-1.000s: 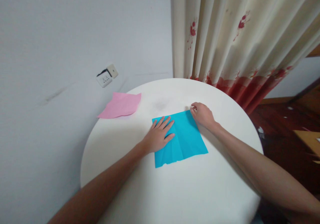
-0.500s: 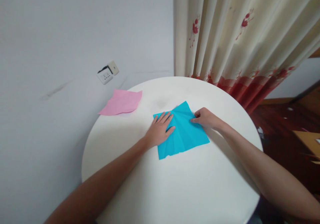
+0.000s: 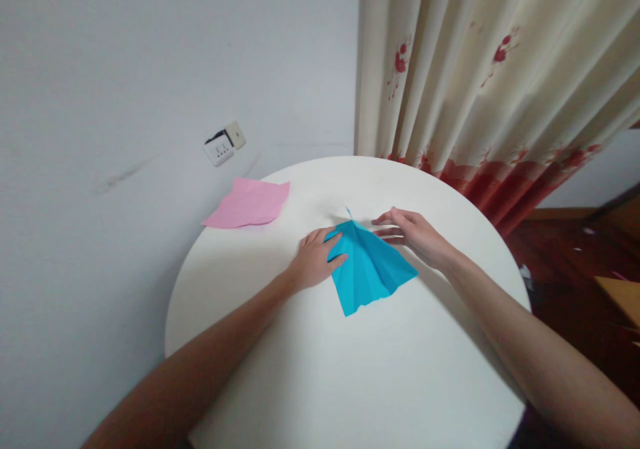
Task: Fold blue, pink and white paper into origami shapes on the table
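Beside a pale wall [image 3: 150, 69] and a cream, red-printed curtain [image 3: 475, 75] stands a round, smooth white worktop [image 3: 350, 369]. Near the worktop's middle lies thin blue paper [image 3: 370, 269], creased, its sides folded into a point. The left hand [image 3: 313, 262] presses the paper's left flap flat, fingers spread. The right hand [image 3: 417, 235] rests at its right edge, fingers extended, gripping nothing. Pink paper [image 3: 247, 203] overhangs the worktop's far-left rim.

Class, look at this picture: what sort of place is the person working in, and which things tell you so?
Probably a room in a home: a round white table against a plain wall with a wall socket, a flowered curtain reaching the wooden floor.
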Action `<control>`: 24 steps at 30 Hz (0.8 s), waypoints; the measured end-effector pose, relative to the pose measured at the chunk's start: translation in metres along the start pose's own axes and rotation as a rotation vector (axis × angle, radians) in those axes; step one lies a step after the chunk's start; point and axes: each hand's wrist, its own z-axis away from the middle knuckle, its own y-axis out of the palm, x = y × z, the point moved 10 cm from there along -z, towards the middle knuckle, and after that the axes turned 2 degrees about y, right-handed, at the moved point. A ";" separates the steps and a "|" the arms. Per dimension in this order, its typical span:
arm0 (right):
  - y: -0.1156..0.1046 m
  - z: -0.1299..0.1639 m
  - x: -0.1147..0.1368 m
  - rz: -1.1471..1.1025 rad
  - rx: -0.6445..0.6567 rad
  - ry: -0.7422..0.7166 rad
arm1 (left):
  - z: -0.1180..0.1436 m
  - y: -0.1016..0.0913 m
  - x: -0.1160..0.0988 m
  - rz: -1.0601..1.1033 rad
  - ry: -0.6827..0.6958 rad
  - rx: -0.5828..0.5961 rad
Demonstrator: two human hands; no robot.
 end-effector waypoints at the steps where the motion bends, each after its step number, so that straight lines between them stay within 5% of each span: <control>1: 0.004 0.000 0.001 -0.031 0.001 -0.021 | -0.003 -0.002 0.005 0.054 -0.028 -0.025; 9: 0.067 0.014 0.006 0.363 0.157 -0.313 | -0.009 -0.007 0.068 0.776 -0.398 -0.243; 12: 0.096 0.029 0.004 0.624 0.324 -0.427 | -0.002 -0.025 0.068 0.657 -0.398 -0.380; 14: 0.108 0.035 0.000 0.765 0.406 -0.453 | 0.000 -0.041 0.047 0.443 -0.262 -0.430; 16: 0.115 0.040 -0.001 0.849 0.459 -0.463 | -0.002 -0.039 0.016 0.287 -0.084 -0.345; 19: 0.122 0.046 0.005 0.853 0.511 -0.514 | -0.001 -0.009 -0.014 0.107 0.063 -0.079; 24: 0.107 0.031 0.003 0.889 0.272 -0.445 | 0.004 0.020 -0.014 -0.068 0.068 0.087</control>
